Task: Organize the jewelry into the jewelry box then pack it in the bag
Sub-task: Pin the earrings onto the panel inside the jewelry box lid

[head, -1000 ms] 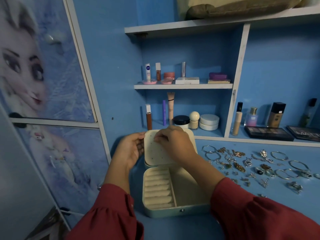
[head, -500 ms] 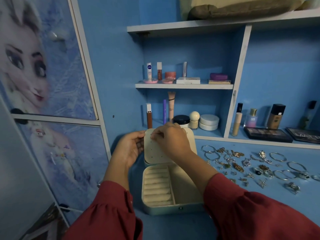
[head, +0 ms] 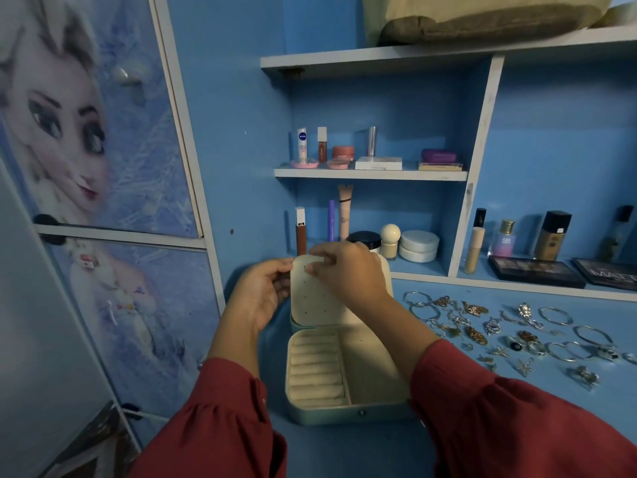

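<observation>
The pale green jewelry box (head: 344, 414) stands open on the blue table, with ring rolls on the left and a bare compartment on the right. Its lid stands upright and shows a cream earring panel (head: 317, 305) dotted with holes. My left hand (head: 258, 294) grips the lid's left edge. My right hand (head: 348, 274) pinches a tiny piece, seemingly an earring, against the panel's top-left holes. Loose jewelry (head: 482, 326), including bangles, rings and pendants, lies spread to the right of the box. A tan bag (head: 482, 19) sits on the top shelf.
Cosmetics fill the blue shelves behind the box: tubes and jars (head: 389, 241), bottles (head: 551, 236) and dark palettes (head: 537, 276) at the right. A wardrobe door with a cartoon print (head: 86, 150) closes off the left side.
Both hands stay at the upright lid. My right hand's fingertips have shifted slightly left along the panel's top edge. The box and the loose jewelry have not moved.
</observation>
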`<state>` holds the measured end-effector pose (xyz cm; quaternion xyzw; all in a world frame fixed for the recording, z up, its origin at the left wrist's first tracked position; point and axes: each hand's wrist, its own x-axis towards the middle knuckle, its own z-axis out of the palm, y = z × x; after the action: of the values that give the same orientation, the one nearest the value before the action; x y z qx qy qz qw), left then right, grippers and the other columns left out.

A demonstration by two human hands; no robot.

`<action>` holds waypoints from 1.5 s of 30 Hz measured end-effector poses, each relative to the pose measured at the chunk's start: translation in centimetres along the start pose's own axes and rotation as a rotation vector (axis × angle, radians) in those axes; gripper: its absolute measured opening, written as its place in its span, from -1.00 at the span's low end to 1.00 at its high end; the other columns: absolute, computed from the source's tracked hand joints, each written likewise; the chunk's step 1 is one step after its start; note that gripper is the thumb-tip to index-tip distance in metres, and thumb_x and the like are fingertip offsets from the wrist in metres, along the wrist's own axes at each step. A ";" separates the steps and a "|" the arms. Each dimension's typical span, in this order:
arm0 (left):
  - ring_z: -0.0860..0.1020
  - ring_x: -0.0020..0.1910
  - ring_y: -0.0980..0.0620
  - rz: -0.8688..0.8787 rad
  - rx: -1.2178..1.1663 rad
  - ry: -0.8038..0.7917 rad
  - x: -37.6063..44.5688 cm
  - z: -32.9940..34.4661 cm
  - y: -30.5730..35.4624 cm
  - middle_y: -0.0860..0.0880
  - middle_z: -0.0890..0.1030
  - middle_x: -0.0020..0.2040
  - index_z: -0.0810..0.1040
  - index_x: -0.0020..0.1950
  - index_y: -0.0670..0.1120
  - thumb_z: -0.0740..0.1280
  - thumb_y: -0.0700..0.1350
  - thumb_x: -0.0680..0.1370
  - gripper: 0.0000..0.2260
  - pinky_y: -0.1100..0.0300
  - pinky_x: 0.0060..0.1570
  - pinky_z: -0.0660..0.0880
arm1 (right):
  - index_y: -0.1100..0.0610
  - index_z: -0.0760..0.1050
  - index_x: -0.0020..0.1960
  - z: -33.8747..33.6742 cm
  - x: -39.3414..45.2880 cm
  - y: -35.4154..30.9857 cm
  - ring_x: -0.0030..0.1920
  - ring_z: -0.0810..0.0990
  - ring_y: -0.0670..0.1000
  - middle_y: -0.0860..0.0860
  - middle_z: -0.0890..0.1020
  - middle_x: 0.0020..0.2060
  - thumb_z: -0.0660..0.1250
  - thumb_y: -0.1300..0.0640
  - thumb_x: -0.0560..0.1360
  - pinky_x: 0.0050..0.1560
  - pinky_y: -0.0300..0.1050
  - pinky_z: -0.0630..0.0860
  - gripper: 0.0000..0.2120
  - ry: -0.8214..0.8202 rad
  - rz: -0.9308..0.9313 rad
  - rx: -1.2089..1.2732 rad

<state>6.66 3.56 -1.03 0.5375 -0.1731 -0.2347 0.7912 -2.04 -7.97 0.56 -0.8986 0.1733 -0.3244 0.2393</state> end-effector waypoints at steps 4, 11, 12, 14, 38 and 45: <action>0.44 -0.46 0.11 -0.020 0.015 -0.011 -0.1 -0.1 0.1 0.00 0.53 -0.45 0.59 -0.09 -0.22 0.19 -0.30 0.52 -0.82 0.30 -0.38 0.43 | -0.07 0.58 0.12 -0.1 0.5 -0.4 0.11 0.49 0.04 -0.06 0.62 -0.13 0.42 -0.04 0.44 0.09 -0.05 0.42 -0.74 -0.033 0.050 0.002; 0.22 -0.67 0.18 -0.076 0.111 -0.034 -0.6 -0.2 1.0 -0.05 0.57 -0.48 0.54 -0.02 -0.18 0.21 -0.27 0.55 -0.88 0.37 -0.67 0.09 | -0.04 0.58 0.10 -0.2 0.3 -0.7 0.09 0.47 0.05 0.01 0.64 -0.06 0.41 -0.02 0.45 0.05 -0.06 0.36 -0.77 -0.004 0.037 -0.018; 0.23 -0.66 0.19 -0.086 0.121 -0.037 -0.8 -0.2 1.2 -0.08 0.62 -0.43 0.54 -0.01 -0.18 0.22 -0.26 0.55 -0.88 0.38 -0.68 0.10 | -0.03 0.58 0.09 -0.3 0.2 -0.7 0.09 0.47 0.05 0.01 0.64 -0.06 0.41 0.00 0.45 0.05 -0.06 0.36 -0.78 0.009 0.032 -0.020; 0.24 -0.64 0.20 -0.119 0.123 -0.054 -0.9 -0.4 1.4 -0.12 0.68 -0.31 0.55 0.01 -0.20 0.21 -0.25 0.56 -0.87 0.40 -0.68 0.12 | -0.02 0.60 0.08 -0.4 0.0 -0.9 0.08 0.47 0.05 -0.01 0.65 -0.07 0.41 0.03 0.44 0.06 -0.06 0.37 -0.79 0.042 0.013 -0.020; 0.39 -0.66 0.22 -0.322 -0.076 -0.083 -2.0 -0.9 2.0 -0.13 0.71 -0.12 0.53 0.02 -0.20 0.31 -0.18 0.54 -0.88 0.50 -0.70 0.23 | 0.00 0.52 0.25 -3.6 -2.9 2.6 0.10 0.45 0.04 -0.03 0.51 0.05 0.38 0.15 0.43 0.15 -0.07 0.35 -0.61 0.200 -0.196 -0.033; 0.39 -0.66 0.21 -0.318 -0.038 -0.072 -2.2 -0.5 2.0 -0.09 0.71 -0.17 0.54 -0.04 -0.22 0.29 -0.24 0.54 -0.93 0.49 -0.70 0.24 | 0.07 0.35 0.20 -7.7 -4.5 5.1 -0.06 0.54 -0.01 0.00 0.47 0.05 0.46 0.04 0.42 -0.08 -0.11 0.51 -0.56 -0.165 0.340 -0.010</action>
<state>5.42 5.82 0.64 0.5344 -0.1095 -0.3793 0.7474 -11.21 -12.52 0.77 -0.8810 0.3040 -0.2039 0.2998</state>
